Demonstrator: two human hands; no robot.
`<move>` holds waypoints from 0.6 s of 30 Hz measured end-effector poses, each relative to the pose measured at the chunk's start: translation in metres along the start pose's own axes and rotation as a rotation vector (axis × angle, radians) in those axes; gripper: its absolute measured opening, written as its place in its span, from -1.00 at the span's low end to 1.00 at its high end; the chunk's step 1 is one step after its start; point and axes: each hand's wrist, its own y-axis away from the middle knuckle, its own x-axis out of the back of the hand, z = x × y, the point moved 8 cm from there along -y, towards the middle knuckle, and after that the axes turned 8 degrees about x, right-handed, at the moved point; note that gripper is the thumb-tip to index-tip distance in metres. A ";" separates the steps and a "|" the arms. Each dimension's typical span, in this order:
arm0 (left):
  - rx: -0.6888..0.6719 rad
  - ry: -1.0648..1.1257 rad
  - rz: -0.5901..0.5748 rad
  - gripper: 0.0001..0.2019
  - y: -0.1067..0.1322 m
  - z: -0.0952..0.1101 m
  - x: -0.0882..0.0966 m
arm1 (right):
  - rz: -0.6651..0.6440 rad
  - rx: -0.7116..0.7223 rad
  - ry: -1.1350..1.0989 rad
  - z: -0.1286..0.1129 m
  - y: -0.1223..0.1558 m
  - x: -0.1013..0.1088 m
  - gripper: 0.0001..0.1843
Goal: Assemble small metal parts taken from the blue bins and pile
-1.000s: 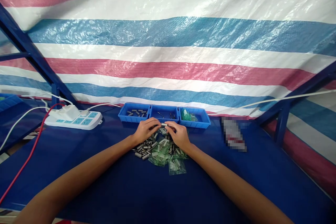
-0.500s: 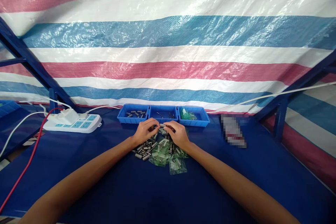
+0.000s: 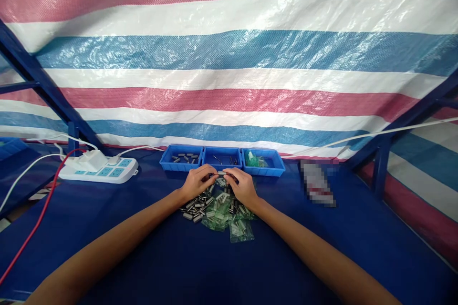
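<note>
Between my two hands is a small grey metal cylinder (image 3: 222,173), held up above a pile of parts. My right hand (image 3: 244,186) pinches its right end between thumb and fingers. My left hand (image 3: 197,182) is closed in a pinch at the left end, where a thin dark piece seems to show; its exact shape is too small to tell. Below lie loose metal cylinders and thin pins (image 3: 195,209), partly covered by my left hand. Clear greenish plastic bags (image 3: 218,214) with similar parts lie beside them, and a small clear bag (image 3: 241,231) is nearest me.
Behind my hands stand three blue bins: a left bin (image 3: 179,167) with metal cylinders, a middle bin (image 3: 211,164) with thin pins, a right bin (image 3: 270,170) with green plastic bags. A white power strip (image 3: 121,171) with cables sits left; a blurred-out item (image 3: 318,183) lies right.
The view has tilted slightly upward, so the scene sits a little lower. My hands stay together at the metal cylinder, with only a slight shift of the fingers.
</note>
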 end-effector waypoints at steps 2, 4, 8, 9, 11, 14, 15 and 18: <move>0.003 -0.010 0.008 -0.90 0.000 -0.001 0.000 | 0.007 -0.006 0.002 0.000 0.000 0.000 -0.72; 0.019 -0.021 0.020 -0.85 0.000 -0.002 0.001 | 0.012 -0.003 0.010 0.000 0.000 0.001 -0.72; -0.003 -0.020 0.017 -0.79 0.000 -0.001 0.001 | 0.016 0.018 0.021 -0.003 0.000 0.002 -0.72; -0.013 -0.021 0.015 -0.79 0.000 0.000 0.001 | 0.015 0.020 0.023 -0.004 0.000 0.002 -0.72; -0.022 -0.024 0.017 -0.79 0.000 0.000 0.001 | 0.012 0.021 0.026 -0.004 -0.001 0.002 -0.71; -0.023 -0.034 0.013 -0.80 0.000 -0.001 0.001 | 0.005 0.021 0.027 -0.004 -0.001 0.001 -0.70; -0.023 -0.037 0.011 -0.79 0.000 -0.001 0.000 | 0.001 0.021 0.027 -0.003 -0.001 0.001 -0.69; -0.017 -0.038 0.004 -0.79 0.000 -0.002 0.000 | -0.006 0.020 0.030 -0.003 0.000 0.000 -0.68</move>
